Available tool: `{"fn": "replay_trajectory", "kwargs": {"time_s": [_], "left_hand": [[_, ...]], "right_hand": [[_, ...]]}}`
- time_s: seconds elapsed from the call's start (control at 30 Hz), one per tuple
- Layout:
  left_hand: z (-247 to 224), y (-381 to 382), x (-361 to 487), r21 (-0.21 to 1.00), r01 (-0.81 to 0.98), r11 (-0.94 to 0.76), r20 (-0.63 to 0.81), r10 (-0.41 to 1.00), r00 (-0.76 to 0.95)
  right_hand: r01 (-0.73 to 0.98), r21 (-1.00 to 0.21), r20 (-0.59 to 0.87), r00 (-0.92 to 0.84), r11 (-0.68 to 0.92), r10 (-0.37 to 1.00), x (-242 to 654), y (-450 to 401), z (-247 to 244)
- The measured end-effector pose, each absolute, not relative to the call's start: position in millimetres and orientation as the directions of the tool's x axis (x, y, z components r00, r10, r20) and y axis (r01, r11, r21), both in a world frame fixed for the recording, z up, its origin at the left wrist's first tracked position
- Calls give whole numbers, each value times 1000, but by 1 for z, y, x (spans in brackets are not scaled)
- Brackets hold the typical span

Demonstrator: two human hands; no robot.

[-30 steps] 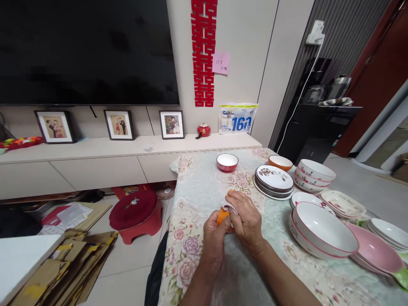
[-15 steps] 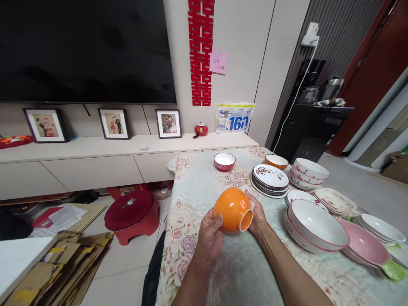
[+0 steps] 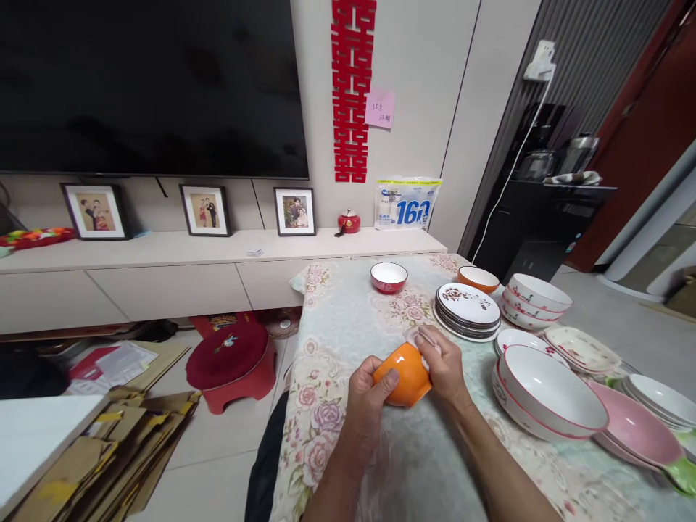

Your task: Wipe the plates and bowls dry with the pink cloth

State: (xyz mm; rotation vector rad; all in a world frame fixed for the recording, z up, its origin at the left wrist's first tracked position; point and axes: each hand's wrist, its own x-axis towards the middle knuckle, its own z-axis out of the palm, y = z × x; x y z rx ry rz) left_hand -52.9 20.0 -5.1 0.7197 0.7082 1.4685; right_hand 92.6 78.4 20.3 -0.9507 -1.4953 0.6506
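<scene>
An orange bowl (image 3: 405, 377) is held tilted above the flowered tablecloth, between my two hands. My left hand (image 3: 367, 384) grips its left side, thumb lying on the outer wall. My right hand (image 3: 443, 362) is closed on a pale cloth or tissue (image 3: 418, 338) and presses it against the bowl's right upper edge. The bowl's inside is turned out of sight. Beyond my hands stands a small red bowl (image 3: 388, 278) with a white inside. To the right is a stack of brown-rimmed plates (image 3: 467, 303), with another orange bowl (image 3: 478, 278) behind it.
Large white bowls (image 3: 552, 388), stacked patterned bowls (image 3: 538, 293), pink leaf-handled dishes (image 3: 636, 417) and square plates (image 3: 581, 344) crowd the table's right side. A low cabinet (image 3: 163, 279) runs behind the table. A red stool (image 3: 233, 370) and flattened cardboard (image 3: 125, 442) lie to the left.
The orange bowl has turned, so its foot ring no longer faces me. My right hand with the cloth has moved up to the bowl's edge. The view has shifted slightly left.
</scene>
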Motion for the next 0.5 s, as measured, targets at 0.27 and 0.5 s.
{"fn": "replay_trajectory", "kwargs": {"time_s": [0.27,0.5], "left_hand": [[-9,22,-50,788,-607,-99,87,995,-49],[-6,19,-48,734,-678,-22,-5,999,-39]], "right_hand": [[397,-326,807,-355,858,471,69,49,37],[119,-837,539,3,535,842,89,78,19]]}}
